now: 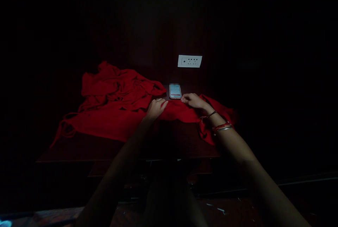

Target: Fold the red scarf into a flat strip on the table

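Red cloth (179, 111) stretches across the dark tabletop beneath both hands, and its folds hide part of the table. My left hand (157, 108), wearing a ring, is closed at the cloth's upper edge with the thumb toward the right. Just right of the phone's lower corner, my right hand (194, 100) has its fingers bent together on the same cloth; the fingertips are small and dim. A lit phone (175, 91) lies between and just beyond the hands. To the left, more red fabric (118, 86) is heaped in loose folds, with thin ties (69, 124) trailing off its lower left.
A white socket panel (189, 61) is set in the dark wall behind the table. The table's front edge (79, 160) runs below my forearms. White scraps (221, 209) lie on the floor at lower right. Most of the surroundings are too dark to make out.
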{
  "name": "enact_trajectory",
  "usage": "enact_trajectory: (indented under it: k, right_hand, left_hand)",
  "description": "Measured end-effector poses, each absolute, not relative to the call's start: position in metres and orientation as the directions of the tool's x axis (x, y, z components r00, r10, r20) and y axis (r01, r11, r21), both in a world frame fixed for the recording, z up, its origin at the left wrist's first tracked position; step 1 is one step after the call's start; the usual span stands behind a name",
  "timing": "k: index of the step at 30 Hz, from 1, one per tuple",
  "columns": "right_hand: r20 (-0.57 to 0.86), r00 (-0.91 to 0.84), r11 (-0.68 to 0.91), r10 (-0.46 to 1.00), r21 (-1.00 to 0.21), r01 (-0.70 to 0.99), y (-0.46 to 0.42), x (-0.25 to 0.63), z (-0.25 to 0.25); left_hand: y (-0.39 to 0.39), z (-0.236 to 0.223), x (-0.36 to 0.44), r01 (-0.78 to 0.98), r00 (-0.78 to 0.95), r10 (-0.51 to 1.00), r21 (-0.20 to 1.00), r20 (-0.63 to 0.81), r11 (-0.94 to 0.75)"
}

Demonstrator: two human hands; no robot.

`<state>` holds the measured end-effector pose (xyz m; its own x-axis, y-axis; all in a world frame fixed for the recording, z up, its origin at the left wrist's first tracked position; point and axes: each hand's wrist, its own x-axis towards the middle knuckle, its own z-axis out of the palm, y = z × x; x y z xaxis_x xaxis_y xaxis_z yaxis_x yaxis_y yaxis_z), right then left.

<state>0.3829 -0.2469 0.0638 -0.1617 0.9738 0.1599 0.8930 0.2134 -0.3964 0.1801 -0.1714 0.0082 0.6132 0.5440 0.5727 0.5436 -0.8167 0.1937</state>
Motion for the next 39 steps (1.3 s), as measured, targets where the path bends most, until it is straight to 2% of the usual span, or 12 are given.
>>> enact_trajectory:
  k: [2, 4, 6, 9, 12, 16, 18, 22, 27, 31, 34, 39]
  right_hand:
    - [0.071, -0.322, 0.318, 0.944, -0.463, 0.828, -0.25, 0.376, 0.062]
    - [0.07, -0.4, 0.381, 0.914, -0.488, 0.785, -0.251, 0.368, 0.06]
    - [0.114, -0.369, 0.379, 0.922, -0.458, 0.804, -0.25, 0.361, 0.059]
    - [0.162, -0.227, 0.275, 0.96, -0.422, 0.864, -0.248, 0.358, 0.062]
    - [0.212, -0.093, 0.192, 0.973, -0.514, 0.836, -0.248, 0.362, 0.068]
    - [0.213, -0.144, 0.25, 0.966, -0.65, 0.717, -0.25, 0.363, 0.075]
    - [0.192, -0.173, 0.256, 0.966, -0.616, 0.745, -0.252, 0.357, 0.076]
    - [0.151, -0.177, 0.227, 0.973, -0.455, 0.861, -0.256, 0.344, 0.075]
    - [0.217, -0.195, 0.274, 0.957, -0.439, 0.855, -0.259, 0.336, 0.073]
    - [0.136, -0.195, 0.232, 0.971, -0.365, 0.902, -0.26, 0.335, 0.069]
    - [0.085, -0.207, 0.224, 0.975, -0.379, 0.898, -0.261, 0.338, 0.065]
    - [0.063, -0.217, 0.213, 0.974, -0.571, 0.793, -0.263, 0.346, 0.062]
  left_hand:
    - [-0.176, 0.012, 0.182, 0.548, 0.622, 0.528, 0.16, 0.577, -0.821]
    - [-0.181, 0.017, 0.184, 0.511, 0.66, 0.489, 0.137, 0.571, -0.849]
    - [-0.184, 0.022, 0.186, 0.462, 0.695, 0.452, 0.134, 0.559, -0.876]
    - [-0.184, 0.033, 0.185, 0.436, 0.711, 0.447, 0.16, 0.543, -0.886]
    - [-0.181, 0.046, 0.18, 0.408, 0.727, 0.449, 0.199, 0.52, -0.891]
    - [-0.182, 0.057, 0.176, 0.32, 0.769, 0.416, 0.271, 0.486, -0.908]
    - [-0.185, 0.059, 0.177, 0.306, 0.774, 0.42, 0.302, 0.473, -0.903]
    - [-0.19, 0.06, 0.177, 0.338, 0.759, 0.452, 0.311, 0.468, -0.888]
    - [-0.193, 0.063, 0.176, 0.394, 0.773, 0.494, 0.309, 0.398, -0.866]
    - [-0.197, 0.059, 0.176, 0.438, 0.82, 0.486, 0.213, 0.302, -0.873]
    - [-0.202, 0.053, 0.173, 0.5, 0.838, 0.509, 0.094, 0.196, -0.861]
    - [-0.21, 0.05, 0.16, 0.636, 0.771, 0.637, -0.065, 0.015, -0.769]
